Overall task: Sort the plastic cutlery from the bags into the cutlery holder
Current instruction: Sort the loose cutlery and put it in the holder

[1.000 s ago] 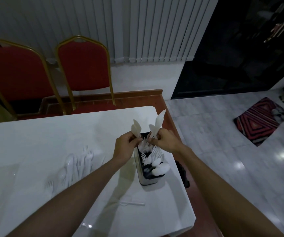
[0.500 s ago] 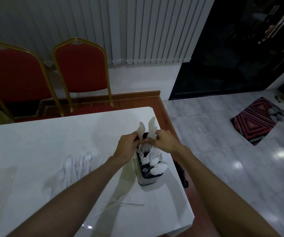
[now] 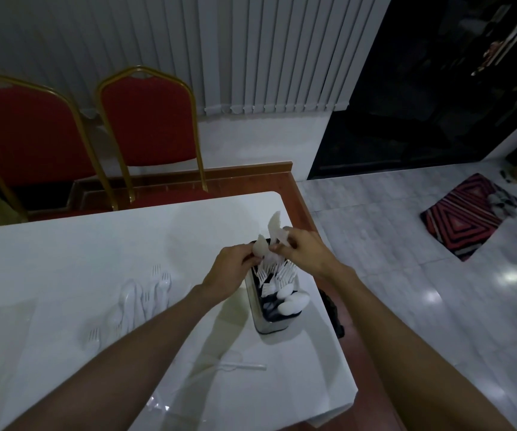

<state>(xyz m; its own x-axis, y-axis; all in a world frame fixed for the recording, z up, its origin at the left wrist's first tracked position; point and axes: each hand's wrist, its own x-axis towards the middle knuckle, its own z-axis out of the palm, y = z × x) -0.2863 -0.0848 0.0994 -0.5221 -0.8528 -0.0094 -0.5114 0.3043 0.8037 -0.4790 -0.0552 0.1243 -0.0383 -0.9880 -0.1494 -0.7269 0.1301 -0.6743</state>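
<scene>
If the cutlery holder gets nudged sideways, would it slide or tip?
Probably tips before sliding: the holder looks tall and narrow, with forks and spoons sticking out on top. Likely light, holding only plastic. It stands near the table edge, so a tip could spill over.

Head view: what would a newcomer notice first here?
The left hand and right hand each pinch a pointed white plastic utensil above the dark rectangular cutlery holder, crowded with white forks and spoons, near the white table's right edge. Two gold-framed red chairs stand behind it, upper left.
</scene>
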